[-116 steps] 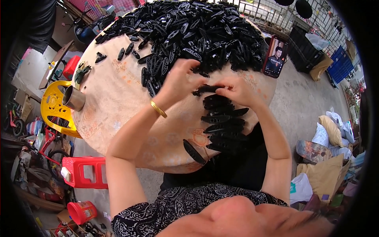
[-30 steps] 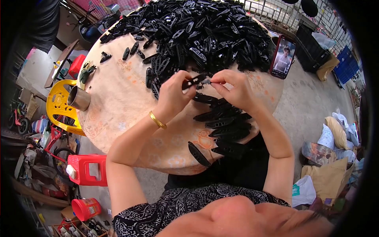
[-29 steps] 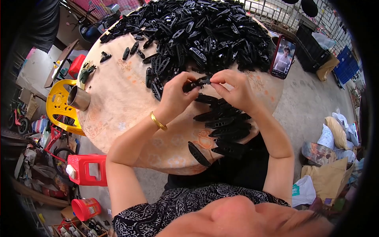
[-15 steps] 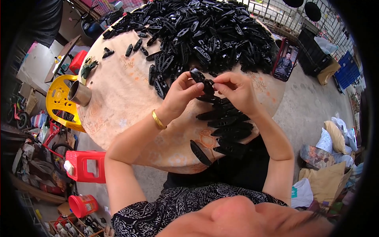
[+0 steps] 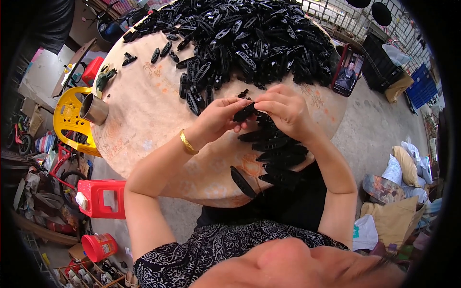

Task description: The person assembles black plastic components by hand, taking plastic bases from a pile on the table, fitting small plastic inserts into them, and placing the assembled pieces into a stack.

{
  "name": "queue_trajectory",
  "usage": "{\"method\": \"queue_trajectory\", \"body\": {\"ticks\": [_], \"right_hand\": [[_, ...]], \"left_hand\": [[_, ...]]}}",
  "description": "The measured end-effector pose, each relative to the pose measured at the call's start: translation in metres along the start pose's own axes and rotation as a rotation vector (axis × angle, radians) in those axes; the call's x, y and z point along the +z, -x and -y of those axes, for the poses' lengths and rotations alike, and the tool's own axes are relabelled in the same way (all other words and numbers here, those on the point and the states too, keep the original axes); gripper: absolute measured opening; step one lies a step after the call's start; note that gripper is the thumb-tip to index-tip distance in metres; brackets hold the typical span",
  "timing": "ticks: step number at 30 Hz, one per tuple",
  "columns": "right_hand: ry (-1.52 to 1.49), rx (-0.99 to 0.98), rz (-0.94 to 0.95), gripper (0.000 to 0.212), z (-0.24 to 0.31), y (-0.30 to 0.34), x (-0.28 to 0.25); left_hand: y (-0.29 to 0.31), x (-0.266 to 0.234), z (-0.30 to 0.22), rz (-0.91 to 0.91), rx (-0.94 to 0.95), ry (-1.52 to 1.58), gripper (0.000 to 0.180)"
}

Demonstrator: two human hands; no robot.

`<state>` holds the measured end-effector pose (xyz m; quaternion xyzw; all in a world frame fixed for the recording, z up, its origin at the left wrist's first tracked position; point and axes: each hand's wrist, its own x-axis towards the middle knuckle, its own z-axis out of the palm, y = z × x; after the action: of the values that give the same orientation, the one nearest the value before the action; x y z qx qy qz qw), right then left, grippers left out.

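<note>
Our round table (image 5: 129, 120) has a cup (image 5: 96, 109) on the left and a phone (image 5: 347, 72) on the right. A big black pile (image 5: 259, 43) sits at the back, and a row (image 5: 283, 157) lies near our lap. Between them, our left hand (image 5: 218, 117) pinches one black part (image 5: 244, 113). Our right hand (image 5: 288, 113) touches its end; we can't tell if it grips. The part looks light, stiff and a bit slippery, so we'd best hold its long sides.
</note>
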<state>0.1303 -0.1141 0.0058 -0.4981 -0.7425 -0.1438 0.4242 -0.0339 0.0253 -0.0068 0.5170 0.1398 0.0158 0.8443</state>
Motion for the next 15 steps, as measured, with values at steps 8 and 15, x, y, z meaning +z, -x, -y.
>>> {"method": "queue_trajectory", "body": {"ticks": [8, 15], "right_hand": [[0.031, 0.043, 0.036, 0.019, 0.008, -0.004, 0.0], [-0.303, 0.515, 0.266, 0.026, 0.008, 0.001, -0.006]], "left_hand": [[0.008, 0.014, -0.007, -0.108, 0.065, -0.357, 0.038], [0.014, 0.025, 0.004, -0.283, 0.439, -1.011, 0.034]]}}
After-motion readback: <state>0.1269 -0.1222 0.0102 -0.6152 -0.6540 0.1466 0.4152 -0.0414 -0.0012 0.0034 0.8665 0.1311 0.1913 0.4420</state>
